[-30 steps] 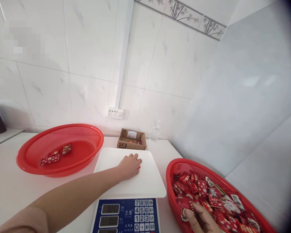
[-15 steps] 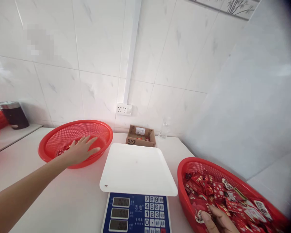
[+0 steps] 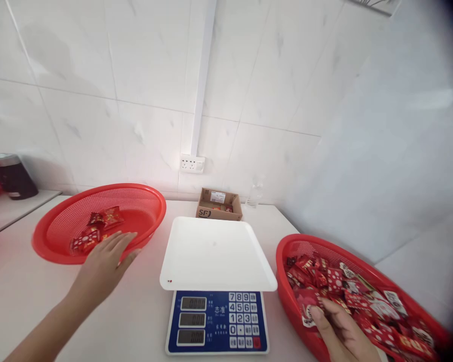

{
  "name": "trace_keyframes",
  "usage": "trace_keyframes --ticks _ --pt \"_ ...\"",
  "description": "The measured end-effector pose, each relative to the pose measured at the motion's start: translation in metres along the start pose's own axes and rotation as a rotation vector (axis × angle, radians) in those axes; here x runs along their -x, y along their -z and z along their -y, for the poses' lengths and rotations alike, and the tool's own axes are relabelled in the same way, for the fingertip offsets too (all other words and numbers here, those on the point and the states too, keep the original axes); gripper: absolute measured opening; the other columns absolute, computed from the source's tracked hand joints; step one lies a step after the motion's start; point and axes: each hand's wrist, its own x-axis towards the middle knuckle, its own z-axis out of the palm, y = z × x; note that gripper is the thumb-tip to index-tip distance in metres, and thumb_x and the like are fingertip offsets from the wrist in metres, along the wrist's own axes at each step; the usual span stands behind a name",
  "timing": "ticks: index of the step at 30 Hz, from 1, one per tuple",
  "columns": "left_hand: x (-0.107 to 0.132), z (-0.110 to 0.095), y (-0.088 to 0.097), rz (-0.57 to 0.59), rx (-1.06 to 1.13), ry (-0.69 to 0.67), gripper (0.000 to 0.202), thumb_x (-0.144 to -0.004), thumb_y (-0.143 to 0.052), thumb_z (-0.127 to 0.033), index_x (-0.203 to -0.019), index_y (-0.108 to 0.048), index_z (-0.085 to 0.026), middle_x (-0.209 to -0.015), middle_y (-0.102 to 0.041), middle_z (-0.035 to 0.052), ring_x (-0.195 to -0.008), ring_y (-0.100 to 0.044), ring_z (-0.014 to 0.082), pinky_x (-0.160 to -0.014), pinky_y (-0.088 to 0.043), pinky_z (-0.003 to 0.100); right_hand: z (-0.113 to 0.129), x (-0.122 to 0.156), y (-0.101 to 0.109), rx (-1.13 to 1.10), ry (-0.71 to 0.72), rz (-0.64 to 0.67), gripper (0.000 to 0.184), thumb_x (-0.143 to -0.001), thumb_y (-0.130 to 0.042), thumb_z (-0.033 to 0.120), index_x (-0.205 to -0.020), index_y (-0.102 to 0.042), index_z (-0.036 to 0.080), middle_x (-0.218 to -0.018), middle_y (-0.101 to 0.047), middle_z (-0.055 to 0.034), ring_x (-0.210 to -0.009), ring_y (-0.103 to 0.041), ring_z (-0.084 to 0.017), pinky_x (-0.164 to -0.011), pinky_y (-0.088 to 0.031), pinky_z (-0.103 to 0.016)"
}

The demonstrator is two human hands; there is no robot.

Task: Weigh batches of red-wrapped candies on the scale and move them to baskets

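My left hand point(image 3: 107, 259) is open, fingers stretched, over the near rim of a red mesh basket point(image 3: 45, 244). A few small red packets point(image 3: 111, 217) lie inside that basket. My right hand point(image 3: 342, 329) pinches a red snack packet point(image 3: 307, 301) between thumb and fingers, at the near-left side of a second red basket point(image 3: 282, 271). This one is heaped with red packets point(image 3: 362, 301). Between the baskets stands a blue and white digital scale point(image 3: 219, 322). Its white pan point(image 3: 215, 251) carries only a tiny dark red mark at the near-left corner.
An open cardboard box point(image 3: 219, 213) with a few packets sits behind the scale, beside a clear bottle point(image 3: 255, 195). A wall socket point(image 3: 192, 163) is above. A dark tumbler point(image 3: 13, 176) stands at far left on a neighbouring table. Tiled wall closes off the back.
My left hand has drawn back toward me, uncovering packets in the left basket, which now sits a bit farther left of the scale. My right hand still pinches its packet.
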Motion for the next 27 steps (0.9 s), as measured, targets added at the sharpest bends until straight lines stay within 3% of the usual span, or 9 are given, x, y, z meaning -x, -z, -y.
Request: trace_keyframes --ticks 2,4,7,10,12,14,18,22,27 --pt "0.017 -0.029 -0.005 -0.036 0.245 -0.028 0.048 -0.084 -0.035 -0.055 -0.114 -0.057 -0.025 -0.125 -0.06 0.0084 -0.12 -0.05 0.03 -0.101 -0.04 0.044 0.024 0.011 -0.01 -0.032 0.034 0.073 0.043 -0.068 -0.061 0.06 -0.086 -0.066 0.022 -0.086 -0.073 -0.0054 -0.078 -0.068 -0.022 -0.065 -0.055 -0.026" --pt "0.037 -0.065 -0.012 0.098 0.514 -0.059 0.04 -0.083 -0.04 -0.057 -0.107 -0.059 -0.03 -0.114 -0.066 0.0034 -0.106 -0.06 0.0255 -0.09 -0.049 0.037 0.049 0.026 -0.028 -0.106 0.057 0.259 0.042 -0.075 -0.055 0.059 -0.09 -0.065 0.021 -0.085 -0.072 -0.0059 -0.076 -0.067 -0.021 -0.065 -0.054 -0.026" --pt "0.062 -0.11 -0.025 0.405 0.891 -0.157 0.046 -0.078 -0.05 -0.059 -0.114 -0.057 -0.031 -0.097 -0.069 0.0035 -0.086 -0.064 0.0214 -0.069 -0.054 0.031 0.08 0.048 -0.058 -0.196 0.159 0.63 0.037 -0.085 -0.048 0.053 -0.093 -0.063 0.021 -0.08 -0.068 -0.0035 -0.071 -0.063 -0.017 -0.064 -0.051 -0.025" --pt "0.069 -0.131 -0.036 0.514 1.17 -0.048 0.038 -0.081 -0.052 -0.055 -0.103 -0.058 -0.024 -0.082 -0.065 0.0018 -0.068 -0.06 0.0146 -0.058 -0.051 0.025 0.095 0.061 -0.08 -0.239 0.267 0.851 0.031 -0.089 -0.047 0.046 -0.1 -0.063 0.021 -0.081 -0.066 -0.0018 -0.073 -0.059 -0.014 -0.068 -0.047 -0.025" --pt "0.065 -0.131 -0.041 0.48 1.257 0.03 0.034 -0.082 -0.052 -0.054 -0.09 -0.057 -0.022 -0.07 -0.059 -0.0013 -0.059 -0.054 0.0116 -0.052 -0.048 0.022 0.097 0.063 -0.087 -0.273 0.262 0.89 0.032 -0.09 -0.046 0.043 -0.111 -0.059 0.023 -0.086 -0.065 -0.0016 -0.074 -0.058 -0.014 -0.07 -0.046 -0.026" --pt "0.059 -0.123 -0.044 0.408 1.285 0.037 0.033 -0.083 -0.052 -0.053 -0.09 -0.056 -0.021 -0.066 -0.057 -0.0026 -0.056 -0.054 0.0116 -0.051 -0.049 0.023 0.097 0.059 -0.093 -0.296 0.229 0.9 0.035 -0.09 -0.047 0.041 -0.12 -0.052 0.024 -0.084 -0.064 -0.0005 -0.072 -0.058 -0.013 -0.069 -0.045 -0.027" --pt "0.053 -0.098 -0.052 0.044 1.157 0.006 0.031 -0.086 -0.05 -0.046 -0.105 -0.055 -0.022 -0.08 -0.066 0.0017 -0.065 -0.062 0.0141 -0.06 -0.055 0.027 0.102 0.032 -0.115 -0.295 0.223 0.777 0.022 -0.09 -0.044 0.035 -0.106 -0.053 0.022 -0.075 -0.061 0.0012 -0.068 -0.057 -0.013 -0.066 -0.045 -0.027" --pt "0.054 -0.076 -0.061 -0.262 0.999 -0.032 0.024 -0.086 -0.052 -0.038 -0.1 -0.059 -0.02 -0.081 -0.069 0.0039 -0.069 -0.065 0.0151 -0.061 -0.057 0.026 0.118 -0.006 -0.145 0.091 0.315 0.69 0.026 -0.094 -0.03 0.028 -0.104 -0.052 0.02 -0.083 -0.063 -0.0015 -0.075 -0.061 -0.012 -0.069 -0.046 -0.026" --pt "0.052 -0.067 -0.07 -0.348 0.911 -0.089 0.021 -0.087 -0.051 -0.035 -0.098 -0.06 -0.019 -0.079 -0.069 0.0044 -0.069 -0.067 0.0149 -0.061 -0.058 0.025 0.129 -0.026 -0.16 0.441 0.407 0.669 0.033 -0.088 -0.045 0.032 -0.117 -0.058 0.023 -0.105 -0.059 -0.0092 -0.092 -0.059 -0.023 -0.077 -0.043 -0.036"
